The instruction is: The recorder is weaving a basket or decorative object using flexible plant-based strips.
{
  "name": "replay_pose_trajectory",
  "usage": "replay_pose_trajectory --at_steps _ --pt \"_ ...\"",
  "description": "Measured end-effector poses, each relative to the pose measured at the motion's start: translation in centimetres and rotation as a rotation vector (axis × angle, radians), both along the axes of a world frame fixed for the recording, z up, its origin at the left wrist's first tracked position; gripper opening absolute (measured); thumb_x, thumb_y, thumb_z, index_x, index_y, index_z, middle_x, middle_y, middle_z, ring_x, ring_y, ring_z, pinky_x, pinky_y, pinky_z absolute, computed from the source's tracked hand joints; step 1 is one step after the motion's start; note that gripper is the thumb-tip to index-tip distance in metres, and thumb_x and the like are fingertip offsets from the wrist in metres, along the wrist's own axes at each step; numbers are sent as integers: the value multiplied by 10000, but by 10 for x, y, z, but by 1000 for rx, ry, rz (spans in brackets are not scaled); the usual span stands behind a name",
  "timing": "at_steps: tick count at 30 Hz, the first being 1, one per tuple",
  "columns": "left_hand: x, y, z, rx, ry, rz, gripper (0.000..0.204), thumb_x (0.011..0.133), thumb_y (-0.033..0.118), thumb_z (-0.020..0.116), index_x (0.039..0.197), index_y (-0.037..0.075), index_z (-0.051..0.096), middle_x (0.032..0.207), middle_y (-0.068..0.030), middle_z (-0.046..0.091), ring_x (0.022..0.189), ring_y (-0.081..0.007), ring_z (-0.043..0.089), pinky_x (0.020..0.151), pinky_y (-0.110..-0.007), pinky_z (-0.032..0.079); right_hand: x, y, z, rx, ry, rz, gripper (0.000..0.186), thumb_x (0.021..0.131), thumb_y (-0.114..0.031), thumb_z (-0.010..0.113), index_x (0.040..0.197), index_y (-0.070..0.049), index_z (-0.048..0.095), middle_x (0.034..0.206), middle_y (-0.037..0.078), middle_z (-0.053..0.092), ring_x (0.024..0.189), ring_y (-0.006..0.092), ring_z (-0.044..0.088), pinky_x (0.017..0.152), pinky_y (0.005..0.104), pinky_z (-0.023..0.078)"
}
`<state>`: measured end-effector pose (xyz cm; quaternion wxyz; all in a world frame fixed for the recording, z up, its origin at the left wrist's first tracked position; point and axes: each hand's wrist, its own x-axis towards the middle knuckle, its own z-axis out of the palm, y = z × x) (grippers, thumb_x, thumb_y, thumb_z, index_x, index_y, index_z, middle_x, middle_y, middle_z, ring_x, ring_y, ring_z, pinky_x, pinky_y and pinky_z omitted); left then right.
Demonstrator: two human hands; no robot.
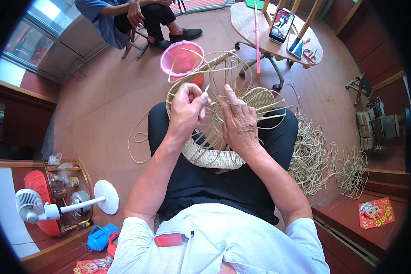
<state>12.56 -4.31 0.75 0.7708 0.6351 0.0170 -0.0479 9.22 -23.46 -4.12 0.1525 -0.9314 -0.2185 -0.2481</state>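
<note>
The left hand (185, 110) pinches the strand (207, 88); the right hand (240, 122) extends, unclenched, over the wickerwork (211, 156). Apply even tension; avoid kinking.

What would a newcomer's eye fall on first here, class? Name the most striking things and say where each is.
First, the partly woven piece on the person's lap, its loose strands fanning out, with the left grip and right grip over it. Next, the tangled heap of straw-coloured cord on the floor, right of the knees. Then the bright pink bin, just beyond the weaving.
</note>
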Motion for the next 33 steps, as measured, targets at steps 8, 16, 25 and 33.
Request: replay_pose_trajectory --at_steps 8,16,25,33 --pt "-84 52 -12 -219 193 -32 241 1145 186 649 1346 76 575 880 9 631 547 -8 422 449 -173 316 2 4 13 216 -85 32 566 889 -6 656 1433 -150 709 1546 115 618 1381 344 583 1172 483 467" --pt "-75 163 -15 -140 223 244 228 1135 163 645 1347 87 612 857 22 612 590 -23 458 475 -185 370 4 0 11 150 -44 140 508 935 -67 708 1434 -163 714 1430 81 669 1361 345 596 1147 483 506" --pt "38 194 71 -57 -210 336 284 1114 147 710 1365 51 617 1087 -61 726 970 -147 706 906 -306 626 -1 2 10 -58 -40 93 582 958 -183 734 1533 -188 647 1493 84 608 1408 304 555 1037 471 511" --pt "-37 68 42 845 -483 54 149 1045 15 703 1179 48 760 1231 -121 764 1061 -279 778 937 -407 615 -2 5 7 -61 -14 76 616 894 -109 743 1498 -204 666 1477 77 592 1426 309 538 1067 471 495"
